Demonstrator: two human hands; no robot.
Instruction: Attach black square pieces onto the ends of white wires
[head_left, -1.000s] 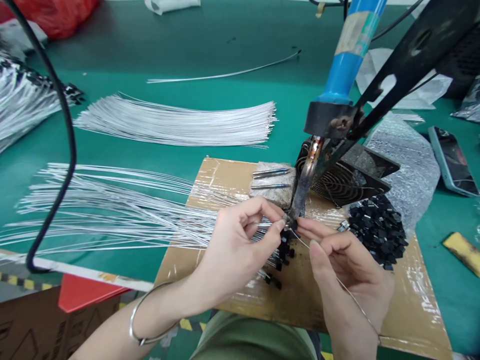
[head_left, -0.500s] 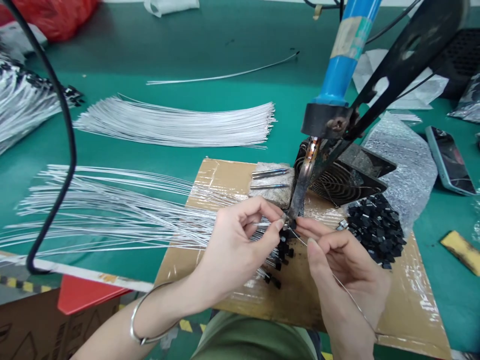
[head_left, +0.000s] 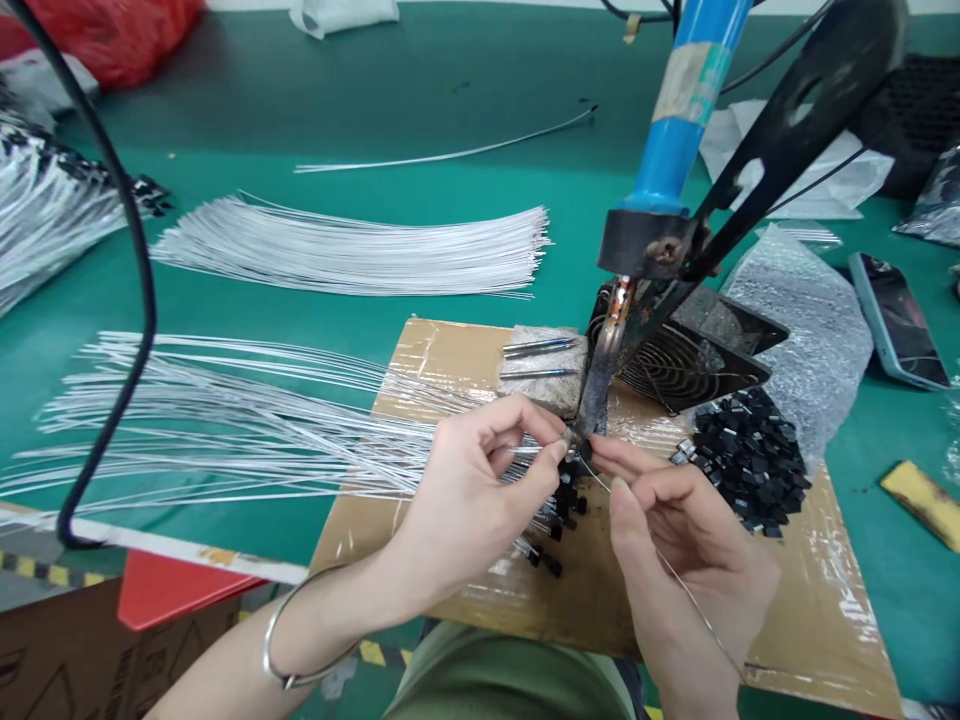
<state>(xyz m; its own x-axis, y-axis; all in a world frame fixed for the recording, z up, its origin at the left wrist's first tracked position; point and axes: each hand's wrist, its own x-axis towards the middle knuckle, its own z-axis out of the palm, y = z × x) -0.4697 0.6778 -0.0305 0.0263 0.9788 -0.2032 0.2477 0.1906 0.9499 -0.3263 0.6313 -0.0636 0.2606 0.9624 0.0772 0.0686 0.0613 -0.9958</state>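
My left hand (head_left: pixel 480 490) is closed in a pinch at the tip of the soldering iron (head_left: pixel 600 385). A white wire runs into its fingers from the left; the small piece at the fingertips is mostly hidden. Thin solder wire (head_left: pixel 694 597) passes through my right hand (head_left: pixel 686 560), between thumb and fingers, with its end close to the iron tip. The right fingertips reach almost to the same spot. Below the left hand lie wires with black connectors (head_left: pixel 551 530) on their ends, resting on a cardboard sheet (head_left: pixel 817 620).
A pile of black connectors (head_left: pixel 750 460) sits right of my hands, near a fan (head_left: pixel 690 360). Spare tips rest on a grey pad (head_left: pixel 544 395). A bundle of white wires (head_left: pixel 360 245) lies farther back. A phone (head_left: pixel 896 320) and yellow sponge (head_left: pixel 924 505) are at right.
The view has shifted very slightly. My right thumb has moved a little to the left along the solder wire; my left hand keeps its pinch near the iron tip.
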